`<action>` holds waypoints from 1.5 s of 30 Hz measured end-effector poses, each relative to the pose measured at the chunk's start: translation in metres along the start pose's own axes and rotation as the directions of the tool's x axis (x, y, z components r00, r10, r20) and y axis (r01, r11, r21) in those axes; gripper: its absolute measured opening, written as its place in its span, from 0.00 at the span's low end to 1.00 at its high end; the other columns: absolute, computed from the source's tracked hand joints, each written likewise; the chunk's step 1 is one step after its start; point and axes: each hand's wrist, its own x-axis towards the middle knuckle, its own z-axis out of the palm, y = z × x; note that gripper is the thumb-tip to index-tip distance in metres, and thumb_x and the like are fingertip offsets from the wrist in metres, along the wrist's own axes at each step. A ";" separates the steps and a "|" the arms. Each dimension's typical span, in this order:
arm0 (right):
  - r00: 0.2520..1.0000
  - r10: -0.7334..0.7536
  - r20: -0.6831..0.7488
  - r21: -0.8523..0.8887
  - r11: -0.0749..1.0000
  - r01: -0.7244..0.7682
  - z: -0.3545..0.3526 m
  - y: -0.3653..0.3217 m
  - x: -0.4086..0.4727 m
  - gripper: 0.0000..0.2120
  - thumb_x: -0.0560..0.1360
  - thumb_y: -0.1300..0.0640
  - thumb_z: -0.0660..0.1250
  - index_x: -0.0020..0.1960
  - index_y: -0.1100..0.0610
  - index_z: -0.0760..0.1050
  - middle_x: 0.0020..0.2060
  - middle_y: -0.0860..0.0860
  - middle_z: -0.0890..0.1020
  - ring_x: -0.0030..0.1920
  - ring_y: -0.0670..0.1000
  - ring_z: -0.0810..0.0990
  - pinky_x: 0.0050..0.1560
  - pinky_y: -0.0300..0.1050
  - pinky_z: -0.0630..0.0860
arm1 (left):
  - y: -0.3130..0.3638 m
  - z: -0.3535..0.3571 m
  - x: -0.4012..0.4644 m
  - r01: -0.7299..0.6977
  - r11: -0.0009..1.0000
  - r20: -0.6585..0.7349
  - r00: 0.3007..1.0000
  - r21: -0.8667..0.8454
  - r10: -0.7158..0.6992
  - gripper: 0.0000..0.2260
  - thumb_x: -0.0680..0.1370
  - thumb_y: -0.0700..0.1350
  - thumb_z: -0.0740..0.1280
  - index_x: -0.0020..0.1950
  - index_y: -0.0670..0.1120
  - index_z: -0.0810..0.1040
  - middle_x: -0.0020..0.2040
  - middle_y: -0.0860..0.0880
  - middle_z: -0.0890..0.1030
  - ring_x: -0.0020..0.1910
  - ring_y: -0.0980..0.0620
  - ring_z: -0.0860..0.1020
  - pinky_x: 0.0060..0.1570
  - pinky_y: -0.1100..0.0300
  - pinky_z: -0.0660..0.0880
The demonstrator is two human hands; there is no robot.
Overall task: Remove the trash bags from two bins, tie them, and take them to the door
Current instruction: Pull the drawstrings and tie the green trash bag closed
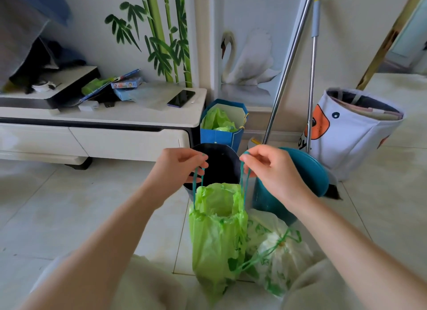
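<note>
A green trash bag (217, 235) hangs in front of me, its mouth partly gathered. My left hand (178, 169) pinches the left loop of its teal drawstring (242, 182), and my right hand (272, 171) pinches the right loop. Both loops are pulled up and apart. A second, pale trash bag (277, 256) lies on the floor to the right, its mouth cinched and its green string knotted. Behind the hands stand a dark bin (219, 162) and a teal bin (307, 171), both without liners.
A white TV cabinet (104, 125) with a phone (181, 98) and clutter stands at the left. A blue paper bag (221, 122) holding green plastic sits by the wall. Two mop handles (288, 65) lean there, beside a white fabric basket (351, 129). Tiled floor lies all around.
</note>
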 end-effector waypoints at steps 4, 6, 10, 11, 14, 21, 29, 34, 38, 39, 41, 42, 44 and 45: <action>0.994 0.004 0.112 -0.021 1.000 -0.002 0.005 -0.002 -0.004 0.06 0.74 0.55 0.69 0.40 0.54 0.82 0.33 0.50 0.84 0.39 0.54 0.83 0.49 0.60 0.80 | -0.004 0.020 -0.007 -0.061 0.993 0.081 0.995 0.104 0.053 0.10 0.79 0.41 0.62 0.53 0.49 0.83 0.42 0.52 0.80 0.40 0.55 0.79 0.49 0.56 0.80; 0.987 0.059 0.147 -0.050 0.997 -0.053 0.008 -0.002 -0.006 0.07 0.74 0.53 0.69 0.39 0.54 0.82 0.34 0.52 0.84 0.42 0.56 0.83 0.49 0.60 0.79 | -0.007 0.028 -0.009 -0.171 0.959 0.114 0.982 0.224 0.149 0.12 0.78 0.41 0.63 0.55 0.52 0.83 0.45 0.57 0.80 0.44 0.60 0.78 0.49 0.67 0.75; 0.974 0.166 0.153 -0.049 0.986 -0.160 0.011 -0.002 -0.009 0.09 0.73 0.52 0.69 0.38 0.54 0.83 0.36 0.56 0.85 0.45 0.62 0.82 0.49 0.62 0.79 | -0.006 0.040 -0.015 -0.224 0.942 0.101 0.974 0.251 0.205 0.12 0.77 0.40 0.65 0.56 0.51 0.84 0.46 0.57 0.83 0.45 0.64 0.79 0.45 0.76 0.70; 0.971 0.193 0.144 -0.021 0.981 -0.192 0.011 -0.002 -0.008 0.08 0.73 0.53 0.69 0.37 0.52 0.83 0.36 0.57 0.85 0.45 0.62 0.82 0.50 0.61 0.80 | -0.005 0.041 -0.016 -0.236 0.939 0.091 0.971 0.251 0.220 0.12 0.77 0.40 0.65 0.55 0.50 0.84 0.46 0.55 0.84 0.46 0.63 0.80 0.46 0.75 0.72; 0.965 0.225 0.137 0.035 0.972 -0.232 0.009 -0.004 -0.008 0.07 0.72 0.55 0.72 0.36 0.48 0.83 0.38 0.57 0.85 0.43 0.60 0.83 0.51 0.58 0.80 | -0.004 0.043 -0.019 -0.278 0.932 0.086 0.961 0.232 0.265 0.12 0.76 0.39 0.66 0.53 0.51 0.84 0.44 0.55 0.86 0.47 0.59 0.82 0.50 0.69 0.75; 0.954 0.272 0.127 0.013 0.961 -0.275 0.005 -0.001 -0.006 0.08 0.74 0.55 0.68 0.39 0.57 0.82 0.37 0.55 0.85 0.35 0.47 0.78 0.46 0.55 0.79 | -0.013 0.039 -0.004 -0.223 0.928 -0.102 0.959 0.299 0.263 0.10 0.72 0.38 0.65 0.42 0.49 0.84 0.39 0.53 0.84 0.42 0.56 0.81 0.46 0.65 0.76; 0.964 0.127 0.235 0.009 0.991 -0.133 0.007 -0.002 -0.009 0.10 0.77 0.63 0.63 0.55 0.55 0.79 0.34 0.49 0.82 0.34 0.43 0.79 0.41 0.42 0.80 | -0.097 0.081 0.012 -0.127 0.810 0.390 0.911 0.573 -0.133 0.52 0.61 0.65 0.73 0.77 0.59 0.47 0.78 0.55 0.52 0.77 0.48 0.51 0.73 0.43 0.57; 0.959 0.055 0.276 -0.048 0.998 -0.044 0.008 -0.003 -0.011 0.10 0.75 0.62 0.66 0.51 0.52 0.82 0.43 0.48 0.86 0.44 0.43 0.84 0.53 0.44 0.80 | -0.109 0.118 0.003 -0.160 0.837 0.132 0.986 0.523 0.106 0.46 0.65 0.58 0.74 0.77 0.52 0.54 0.77 0.53 0.57 0.77 0.51 0.52 0.74 0.48 0.57; 0.965 0.055 0.258 0.030 0.997 -0.065 0.004 -0.005 -0.012 0.07 0.75 0.60 0.68 0.49 0.53 0.83 0.44 0.46 0.86 0.47 0.41 0.84 0.56 0.44 0.79 | -0.125 0.125 0.000 -0.162 0.922 0.006 0.985 0.352 0.171 0.25 0.68 0.52 0.72 0.63 0.55 0.70 0.59 0.56 0.78 0.60 0.57 0.75 0.59 0.52 0.75; 0.966 0.058 0.253 0.067 0.995 -0.078 0.003 -0.006 -0.012 0.06 0.74 0.61 0.68 0.48 0.54 0.83 0.44 0.47 0.86 0.47 0.42 0.84 0.56 0.45 0.79 | -0.126 0.125 0.001 -0.150 0.924 0.003 0.987 0.351 0.160 0.22 0.69 0.52 0.72 0.60 0.56 0.70 0.53 0.58 0.79 0.53 0.58 0.77 0.53 0.53 0.77; 0.971 0.077 0.227 0.151 0.982 -0.114 -0.002 -0.006 -0.010 0.05 0.74 0.62 0.68 0.47 0.57 0.83 0.41 0.51 0.87 0.46 0.46 0.85 0.55 0.47 0.80 | -0.130 0.124 0.004 -0.145 0.924 0.000 0.988 0.353 0.155 0.19 0.71 0.51 0.71 0.58 0.58 0.68 0.47 0.59 0.78 0.46 0.58 0.76 0.45 0.56 0.78; 0.972 0.091 0.214 0.198 0.971 -0.134 -0.005 -0.006 -0.009 0.05 0.75 0.62 0.68 0.48 0.58 0.83 0.40 0.53 0.86 0.45 0.48 0.85 0.54 0.48 0.81 | -0.133 0.123 0.006 -0.144 0.924 -0.008 0.988 0.353 0.157 0.18 0.72 0.51 0.71 0.57 0.58 0.69 0.46 0.58 0.78 0.44 0.57 0.76 0.43 0.57 0.77; 0.973 0.120 0.196 0.290 0.941 -0.174 -0.011 -0.006 -0.006 0.06 0.75 0.62 0.67 0.48 0.60 0.82 0.36 0.54 0.85 0.40 0.50 0.85 0.51 0.49 0.82 | -0.141 0.120 0.011 -0.141 0.927 -0.024 0.987 0.348 0.159 0.11 0.73 0.48 0.70 0.53 0.53 0.73 0.45 0.54 0.79 0.44 0.56 0.76 0.45 0.54 0.76; 0.974 0.126 0.188 0.323 0.929 -0.182 -0.013 -0.006 -0.005 0.06 0.75 0.62 0.67 0.47 0.61 0.83 0.35 0.55 0.85 0.37 0.50 0.84 0.49 0.49 0.82 | -0.146 0.119 0.014 -0.145 0.924 -0.028 0.986 0.354 0.166 0.07 0.73 0.47 0.70 0.50 0.50 0.76 0.45 0.52 0.79 0.44 0.53 0.76 0.46 0.52 0.76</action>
